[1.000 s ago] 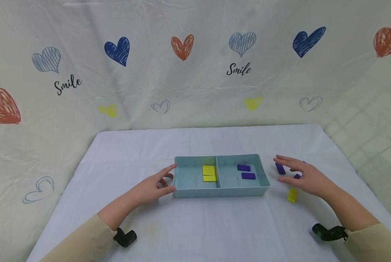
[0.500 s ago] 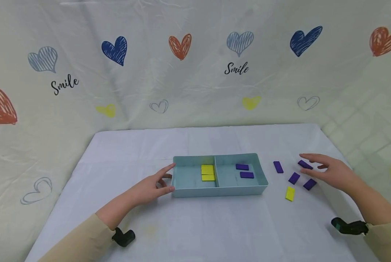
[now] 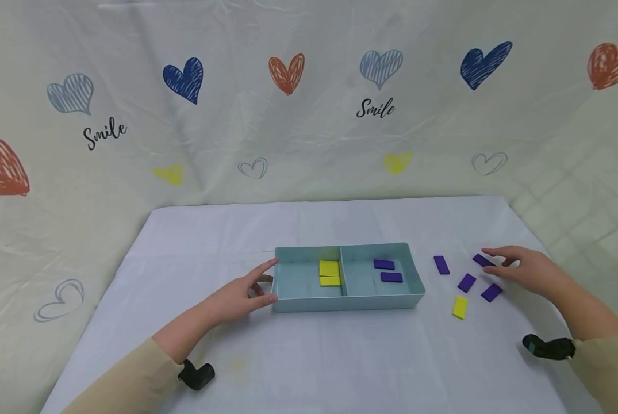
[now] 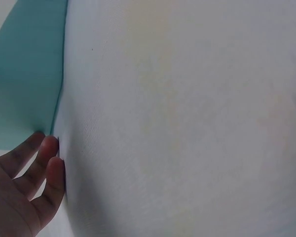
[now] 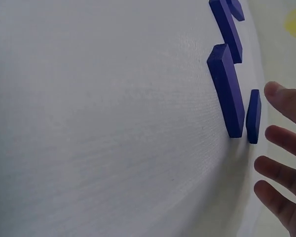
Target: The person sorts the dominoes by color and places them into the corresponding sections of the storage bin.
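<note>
In the head view, a pale teal two-part box (image 3: 309,305) sits mid-table. Two yellow blocks (image 3: 330,273) lie in its left compartment, and two purple blocks (image 3: 391,277) in the right. My left hand (image 3: 238,296) rests against the box's left end, fingers spread; the left wrist view shows its fingertips (image 4: 50,143) right at the teal wall. My right hand (image 3: 528,269) is at the far right, thumb and index finger either side of a purple block (image 3: 482,260). In the right wrist view these fingers (image 5: 281,168) stand apart and a gap shows beside the block.
Loose on the white table cloth (image 3: 340,362), right of the box, lie more purple blocks, including a left one (image 3: 441,265), a middle one (image 3: 466,282) and a near one (image 3: 492,292). One yellow block (image 3: 460,307) lies in front of them. A heart-printed sheet (image 3: 329,144) hangs behind the table.
My right hand has moved right, away from over the nearer blocks to the farthest-right purple block, and its thumb and index finger have lowered around it. My left hand stays at the box.
</note>
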Tool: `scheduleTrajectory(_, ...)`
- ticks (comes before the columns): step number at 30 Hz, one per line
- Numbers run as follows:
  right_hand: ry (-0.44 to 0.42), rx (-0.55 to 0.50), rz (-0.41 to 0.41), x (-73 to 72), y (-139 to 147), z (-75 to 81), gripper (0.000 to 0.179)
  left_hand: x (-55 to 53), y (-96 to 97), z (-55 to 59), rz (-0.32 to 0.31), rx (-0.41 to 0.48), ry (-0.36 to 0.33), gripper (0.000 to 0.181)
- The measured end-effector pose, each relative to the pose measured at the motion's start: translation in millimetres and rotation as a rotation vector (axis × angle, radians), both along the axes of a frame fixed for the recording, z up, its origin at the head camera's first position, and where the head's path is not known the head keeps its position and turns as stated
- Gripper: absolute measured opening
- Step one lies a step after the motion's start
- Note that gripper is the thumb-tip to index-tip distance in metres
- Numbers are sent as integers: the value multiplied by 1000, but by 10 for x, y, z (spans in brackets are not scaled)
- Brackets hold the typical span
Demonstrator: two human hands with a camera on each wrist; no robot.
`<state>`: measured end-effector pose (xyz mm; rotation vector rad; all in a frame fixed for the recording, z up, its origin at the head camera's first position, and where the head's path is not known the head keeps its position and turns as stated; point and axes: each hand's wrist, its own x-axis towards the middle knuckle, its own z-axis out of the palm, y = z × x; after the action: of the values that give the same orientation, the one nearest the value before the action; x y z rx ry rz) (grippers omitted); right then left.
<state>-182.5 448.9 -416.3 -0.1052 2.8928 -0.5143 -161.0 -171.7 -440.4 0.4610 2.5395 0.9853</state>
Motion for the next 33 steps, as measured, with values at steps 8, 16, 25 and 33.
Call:
scheduleTrajectory(8,-43,20,1,-115,71,-49,66,16,9,16,-10,17,-6,79)
scheduleTrajectory(16,-58,31,29,-185,83,-85,57,14,5,21,-11,9,-4,80)
scheduleTrajectory(25,-3,37,32,-156,66,-49,49,2,15,18,-3,17,-9,80)
scheduleTrajectory(33,49,12,50,-133,-69,175,47,5,8,27,-6,28,-17,79)
